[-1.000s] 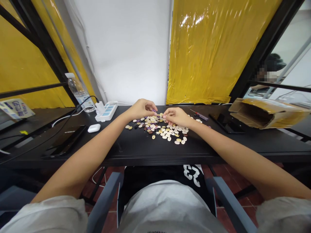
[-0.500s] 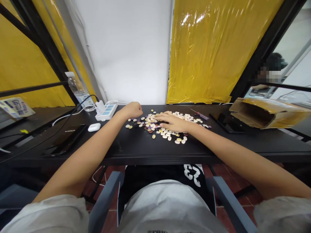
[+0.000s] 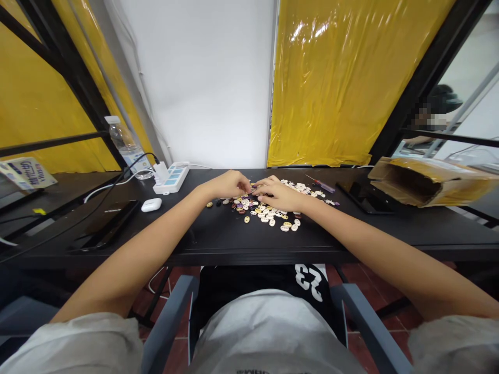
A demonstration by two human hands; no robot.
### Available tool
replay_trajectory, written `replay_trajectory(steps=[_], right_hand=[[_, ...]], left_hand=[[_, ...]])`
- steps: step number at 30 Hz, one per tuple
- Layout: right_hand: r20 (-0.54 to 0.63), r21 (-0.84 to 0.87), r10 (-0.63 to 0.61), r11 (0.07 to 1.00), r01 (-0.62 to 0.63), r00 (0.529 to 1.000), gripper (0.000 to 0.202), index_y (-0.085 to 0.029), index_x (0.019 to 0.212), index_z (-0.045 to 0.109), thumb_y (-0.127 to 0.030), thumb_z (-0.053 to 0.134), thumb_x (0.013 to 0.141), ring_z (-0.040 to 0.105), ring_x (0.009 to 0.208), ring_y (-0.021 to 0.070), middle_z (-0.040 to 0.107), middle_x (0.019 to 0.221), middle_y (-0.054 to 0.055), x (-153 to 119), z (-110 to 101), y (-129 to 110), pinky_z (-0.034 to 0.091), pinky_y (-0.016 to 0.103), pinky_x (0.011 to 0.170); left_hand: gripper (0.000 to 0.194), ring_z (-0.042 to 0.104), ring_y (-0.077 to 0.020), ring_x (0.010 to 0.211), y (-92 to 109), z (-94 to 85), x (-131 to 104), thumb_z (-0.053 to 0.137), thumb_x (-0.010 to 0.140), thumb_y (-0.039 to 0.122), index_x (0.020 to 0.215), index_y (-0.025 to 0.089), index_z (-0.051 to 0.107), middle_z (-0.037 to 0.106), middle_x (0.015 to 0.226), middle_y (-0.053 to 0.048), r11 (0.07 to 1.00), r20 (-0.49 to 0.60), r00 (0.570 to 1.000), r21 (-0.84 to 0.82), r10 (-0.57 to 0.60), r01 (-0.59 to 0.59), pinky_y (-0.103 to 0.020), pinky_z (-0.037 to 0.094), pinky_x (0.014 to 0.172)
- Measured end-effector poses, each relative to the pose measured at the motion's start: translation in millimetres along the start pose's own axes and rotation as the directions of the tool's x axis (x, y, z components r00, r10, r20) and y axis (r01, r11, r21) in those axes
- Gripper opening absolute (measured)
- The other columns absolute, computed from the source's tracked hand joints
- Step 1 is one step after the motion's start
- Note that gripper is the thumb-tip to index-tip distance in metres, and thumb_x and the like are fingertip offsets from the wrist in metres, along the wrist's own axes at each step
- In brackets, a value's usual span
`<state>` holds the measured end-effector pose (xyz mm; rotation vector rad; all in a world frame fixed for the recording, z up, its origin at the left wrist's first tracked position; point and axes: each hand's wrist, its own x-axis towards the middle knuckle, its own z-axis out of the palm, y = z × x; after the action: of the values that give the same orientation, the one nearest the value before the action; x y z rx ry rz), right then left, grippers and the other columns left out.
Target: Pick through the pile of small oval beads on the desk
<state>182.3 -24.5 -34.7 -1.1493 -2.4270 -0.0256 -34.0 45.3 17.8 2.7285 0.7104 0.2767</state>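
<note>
Nearest you on the black table (image 3: 218, 236), small oval pieces (image 3: 272, 222) lay strewn, long axes mixed, closer to your right hand (image 3: 276, 195), which was spread palm-down over the heap, thumb apart, nothing visibly gripped. Your left hand (image 3: 231, 183) bent over the heap's left part, fingers curled together; whether they pinched a piece, you couldn't tell. Both hands hid pieces beneath. Farther right: a screwdriver (image 3: 324, 186).

You face a plain white wall (image 3: 218, 78) flanked by shiny yellow sheeting (image 3: 343, 93), with a black desk (image 3: 218, 236) before you and dark red floor tiles (image 3: 376, 288) showing beneath it.
</note>
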Motion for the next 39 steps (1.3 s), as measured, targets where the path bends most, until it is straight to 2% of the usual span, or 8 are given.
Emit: replay_trajectory(steps=[8, 13, 18, 21, 26, 29, 34, 39], right_hand=[[-0.019, 0.005, 0.040, 0.999, -0.040, 0.999, 0.021, -0.016, 0.100, 0.073, -0.015, 0.057, 0.088, 0.052, 0.094, 0.0250, 0.069, 0.090, 0.009, 0.6, -4.7, -1.9, 0.042, 0.037, 0.086], [-0.016, 0.019, 0.059, 0.998, -0.059, 0.998, 0.019, -0.016, 0.097, 0.074, -0.014, 0.058, 0.086, 0.052, 0.094, 0.0241, 0.069, 0.089, 0.009, 0.8, -4.8, -3.8, 0.041, 0.034, 0.085], [0.009, 0.009, 0.015, 1.000, -0.015, 1.000, 0.027, -0.019, 0.112, 0.072, -0.024, 0.058, 0.090, 0.052, 0.092, 0.0237, 0.068, 0.090, 0.009, 1.0, -5.1, -6.7, 0.038, 0.035, 0.085], [0.028, 0.006, -0.001, 1.000, 0.001, 1.000, 0.022, -0.020, 0.103, 0.074, -0.022, 0.058, 0.090, 0.052, 0.092, 0.0233, 0.068, 0.091, 0.008, 1.9, -6.0, -8.0, 0.037, 0.035, 0.085], [0.004, 0.042, 0.050, 0.998, -0.050, 0.999, 0.014, -0.017, 0.090, 0.071, -0.016, 0.058, 0.086, 0.053, 0.093, 0.0240, 0.069, 0.086, 0.008, 0.9, -7.7, -7.0, 0.039, 0.035, 0.084], [-0.018, 0.043, 0.067, 0.997, -0.066, 0.998, 0.018, -0.017, 0.091, 0.070, -0.009, 0.056, 0.083, 0.053, 0.095, 0.0249, 0.070, 0.085, 0.008, -1.0, -7.6, -5.4, 0.041, 0.034, 0.082], [-0.055, 0.026, 0.063, 0.998, -0.062, 0.996, 0.026, -0.018, 0.095, 0.069, -0.004, 0.052, 0.080, 0.056, 0.093, 0.0226, 0.067, 0.090, 0.007, -1.6, -5.8, -3.1, 0.043, 0.032, 0.081], [-0.161, 0.071, 0.114, 0.992, -0.104, 0.980, 0.030, -0.016, 0.097, 0.069, -0.003, 0.047, 0.082, 0.060, 0.089, 0.0197, 0.064, 0.094, 0.008, 0.8, -5.1, -1.0, 0.045, 0.031, 0.079]], left_hand=[[0.036, 0.064, -0.0167, 0.072, 1.0, 2.6, -0.8, 0.056, 0.066, 0.012, 0.096, 0.014, 0.075, 0.075, 0.085, -0.008, 0.998, 0.073, 0.996, 0.006, -0.060, 0.059, -0.026, 0.045, 0.065], [0.024, 0.061, -0.0142, 0.068, -0.9, 4.1, 0.1, 0.057, 0.068, 0.014, 0.087, 0.015, 0.071, 0.071, 0.079, -0.005, 0.999, 0.081, 0.996, 0.043, -0.024, 0.021, -0.025, 0.042, 0.062], [0.014, 0.060, -0.0144, 0.067, -1.4, 4.0, 0.1, 0.061, 0.072, 0.023, 0.083, 0.015, 0.067, 0.070, 0.078, -0.005, 0.998, 0.079, 0.997, 0.058, -0.025, 0.021, -0.026, 0.041, 0.061], [0.013, 0.059, -0.0142, 0.066, 0.3, 3.4, -0.5, 0.061, 0.073, 0.022, 0.082, 0.015, 0.066, 0.069, 0.077, -0.005, 0.998, 0.071, 0.997, 0.060, -0.022, 0.017, -0.025, 0.040, 0.059], [0.022, 0.060, -0.0145, 0.068, 5.5, 1.3, -2.4, 0.057, 0.070, 0.017, 0.088, 0.014, 0.068, 0.071, 0.081, -0.005, 0.999, 0.012, 0.999, 0.028, -0.035, 0.035, -0.025, 0.041, 0.062], [0.027, 0.060, -0.0154, 0.068, 5.6, 0.7, -3.0, 0.055, 0.071, 0.017, 0.092, 0.014, 0.071, 0.072, 0.082, -0.006, 0.998, -0.031, 0.999, 0.035, -0.042, 0.043, -0.027, 0.041, 0.064], [0.030, 0.060, -0.0149, 0.071, 1.1, 4.3, -1.2, 0.052, 0.074, 0.016, 0.094, 0.018, 0.075, 0.073, 0.084, -0.005, 0.999, -0.033, 0.999, 0.043, 0.027, -0.025, -0.027, 0.042, 0.069], [0.032, 0.062, -0.0172, 0.076, 2.4, 11.5, 2.8, 0.052, 0.078, 0.017, 0.100, 0.015, 0.075, 0.073, 0.088, -0.007, 0.993, -0.073, 0.995, 0.093, 0.073, -0.066, -0.029, 0.044, 0.075]])
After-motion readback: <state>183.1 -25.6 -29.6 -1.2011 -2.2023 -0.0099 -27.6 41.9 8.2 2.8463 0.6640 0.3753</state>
